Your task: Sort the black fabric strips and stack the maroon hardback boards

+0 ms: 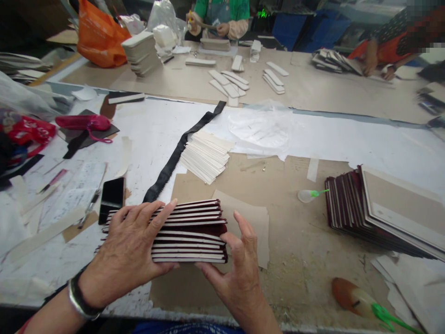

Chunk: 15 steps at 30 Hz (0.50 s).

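A stack of thin panels (189,248) with pale board edges and dark maroon covering is held between my two hands near the table's front edge. My left hand (134,241) is closed over the stack's left part, fingers across the far side and thumb along the near side. My right hand (239,264) is at the stack's right end. Its thumb presses the near edge and a bent finger touches the end, while another finger stands out, raised. A wider gap shows between panels in the middle of the stack. Brown sheets (259,232) lie under and beside it.
Ahead lie a fanned pile of pale strips (207,155) and a black strip (174,157). A phone (111,199) is at left. At right are a maroon-edged stack (347,199), a small green-tipped bottle (308,195) and a brown bottle (351,297). Two people work across the table.
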{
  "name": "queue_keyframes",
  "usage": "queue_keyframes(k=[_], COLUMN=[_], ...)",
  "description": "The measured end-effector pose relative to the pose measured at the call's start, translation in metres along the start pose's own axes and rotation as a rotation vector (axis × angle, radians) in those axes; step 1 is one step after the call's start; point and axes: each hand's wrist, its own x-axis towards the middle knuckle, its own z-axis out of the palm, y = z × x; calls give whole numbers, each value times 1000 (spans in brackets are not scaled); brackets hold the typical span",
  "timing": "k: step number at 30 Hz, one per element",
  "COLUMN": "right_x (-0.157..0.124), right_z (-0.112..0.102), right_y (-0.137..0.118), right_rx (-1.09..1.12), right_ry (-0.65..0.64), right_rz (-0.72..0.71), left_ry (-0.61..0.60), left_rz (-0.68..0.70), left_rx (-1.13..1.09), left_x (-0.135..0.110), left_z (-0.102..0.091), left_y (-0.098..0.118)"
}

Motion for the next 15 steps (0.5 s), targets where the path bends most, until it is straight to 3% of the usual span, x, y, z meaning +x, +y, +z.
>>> queue_keyframes(k=[7,11,15], right_x=[-1,-5,-6], right_z=[3,7,7], right_y=[3,3,5], right_rx=[83,194,190], right_ry=[-13,26,-19], right_rz=[-10,51,111], left_ry=[25,47,54], left_rz=[9,6,-3], left_rx=[2,-2,-7], left_x=[2,2,2], left_z=[0,1,3], left_y=[0,0,0])
